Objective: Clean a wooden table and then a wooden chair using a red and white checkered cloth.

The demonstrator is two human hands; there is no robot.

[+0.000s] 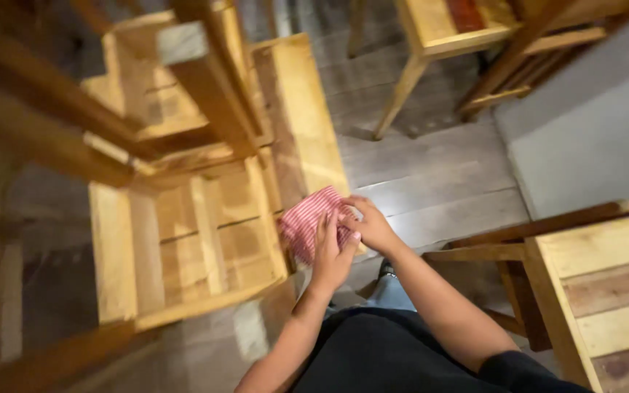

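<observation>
Nearest the camera, two bare forearms reach out over dark clothing, and both hands meet on a red-and-white striped cloth at the edge of a pale wooden table. The left hand lies flat on the cloth's near side, fingers straight, close together and pointing away from the body, pressing rather than gripping. The right hand comes in from the right with its fingers curled over the cloth's right edge, seemingly pinching a fold, though the blur does not let me tell how tightly they close. The cloth is bunched or folded into a small pad, its striped face showing beyond and to the left of both sets of fingertips, its near right part hidden beneath them. To handle it well, I judge that the flat hand should keep the pad steady while the other gathers the loose edge, so that the folds stay square and nothing slips off the table's edge to the floor. To the left of the cloth, slatted wooden chairs appear upturned. At right stands another slatted wooden table, and farther off a grey plank floor carries more wooden furniture legs.
</observation>
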